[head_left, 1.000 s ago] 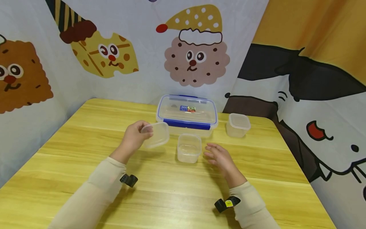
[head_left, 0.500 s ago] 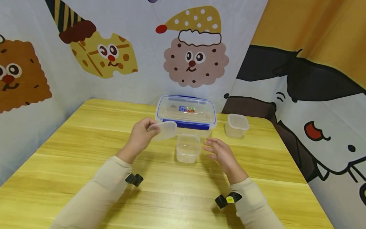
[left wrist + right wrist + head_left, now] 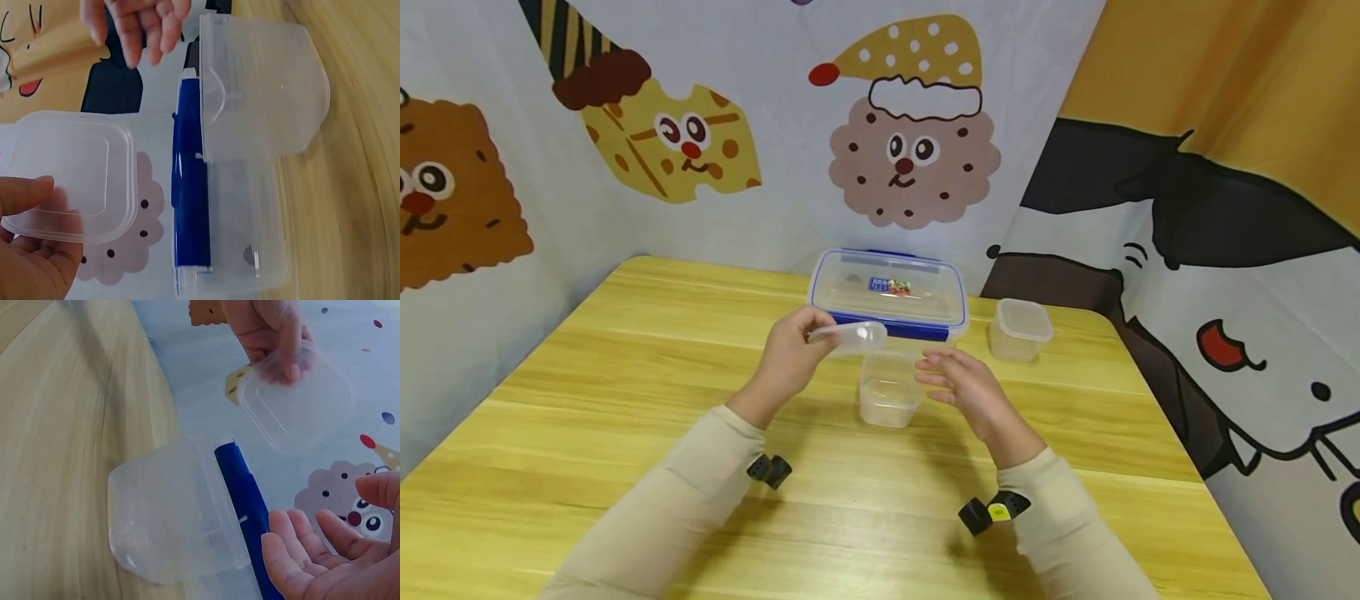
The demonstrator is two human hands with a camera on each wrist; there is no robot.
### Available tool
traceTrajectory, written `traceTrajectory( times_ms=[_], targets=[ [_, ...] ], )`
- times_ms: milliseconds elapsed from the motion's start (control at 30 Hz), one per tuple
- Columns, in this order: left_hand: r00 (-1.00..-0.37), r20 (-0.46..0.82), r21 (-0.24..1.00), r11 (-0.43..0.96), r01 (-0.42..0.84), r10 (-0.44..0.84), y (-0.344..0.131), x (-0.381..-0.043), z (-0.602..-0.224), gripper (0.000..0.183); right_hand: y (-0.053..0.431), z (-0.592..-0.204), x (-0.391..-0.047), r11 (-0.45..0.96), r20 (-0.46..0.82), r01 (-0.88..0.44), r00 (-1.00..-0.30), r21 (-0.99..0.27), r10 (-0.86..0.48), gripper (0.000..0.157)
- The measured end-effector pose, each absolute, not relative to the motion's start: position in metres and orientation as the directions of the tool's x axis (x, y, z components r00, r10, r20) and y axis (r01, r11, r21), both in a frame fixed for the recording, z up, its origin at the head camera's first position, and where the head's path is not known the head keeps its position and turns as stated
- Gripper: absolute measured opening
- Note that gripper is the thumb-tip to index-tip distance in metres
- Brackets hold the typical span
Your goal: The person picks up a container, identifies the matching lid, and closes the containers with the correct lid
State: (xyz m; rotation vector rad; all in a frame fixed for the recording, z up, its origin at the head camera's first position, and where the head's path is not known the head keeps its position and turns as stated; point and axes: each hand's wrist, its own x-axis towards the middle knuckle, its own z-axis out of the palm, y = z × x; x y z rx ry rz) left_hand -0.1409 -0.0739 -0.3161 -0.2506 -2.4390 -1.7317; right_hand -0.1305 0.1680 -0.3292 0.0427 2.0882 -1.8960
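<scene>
My left hand [image 3: 793, 354] pinches a clear, rounded-square plastic lid [image 3: 69, 175] by one edge, thumb on one face and fingers on the other. In the head view the lid is tilted and overlaps the back rim of a small lidless plastic container [image 3: 889, 404] standing on the table. My right hand [image 3: 970, 392] holds nothing; its fingers are spread and loosely bent, just right of that container's rim. The right wrist view shows the container [image 3: 169, 515] left of the right hand's fingertips [image 3: 279, 549], with the lid above and beyond.
Behind the small container stands a large clear food box [image 3: 891, 292] with a blue-edged lid and blue clasp. A second small container [image 3: 1021, 329], lid on, stands to the right. The wooden table [image 3: 850, 517] ends at a cartoon-printed cloth [image 3: 790, 217].
My left hand has carried the lid rightward to above the small container, and the lid has tipped flatter. My right hand has moved slightly up and closer to the container.
</scene>
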Motion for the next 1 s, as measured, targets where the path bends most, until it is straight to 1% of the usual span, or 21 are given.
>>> traceTrajectory(
  times_ms=[233,433,600,700,767,867,1000],
  targets=[
    [-0.972,0.226,0.926,0.293,0.236,0.07,-0.061,-0.139,-0.316,0.004,0.157,-0.323,-0.134,0.136,-0.26,0.232,-0.931,-0.963,-0.256,0.047],
    [-0.956,0.284,0.915,0.277,0.294,0.077,-0.053,-0.14,-0.317,0.006,0.15,-0.322,-0.138,0.109,-0.288,0.266,-0.906,-0.958,-0.311,0.044],
    [-0.939,0.329,0.897,0.277,0.344,0.101,-0.049,-0.138,-0.318,0.007,0.149,-0.323,-0.14,0.074,-0.308,0.301,-0.886,-0.951,-0.347,0.053],
    [-0.924,0.358,0.89,0.248,0.382,0.135,-0.048,-0.138,-0.321,0.009,0.148,-0.324,-0.142,0.037,-0.324,0.334,-0.875,-0.942,-0.359,0.061],
    [-0.909,0.384,0.884,0.222,0.412,0.16,-0.047,-0.138,-0.323,0.011,0.147,-0.324,-0.142,0.007,-0.339,0.361,-0.87,-0.933,-0.358,0.062],
    [-0.887,0.422,0.87,0.19,0.454,0.188,-0.046,-0.138,-0.326,0.014,0.145,-0.324,-0.143,-0.034,-0.351,0.387,-0.866,-0.921,-0.356,0.057],
    [-0.874,0.442,0.856,0.196,0.479,0.203,-0.045,-0.139,-0.331,0.015,0.143,-0.324,-0.143,-0.107,-0.367,0.43,-0.855,-0.896,-0.366,0.041]
  ],
)
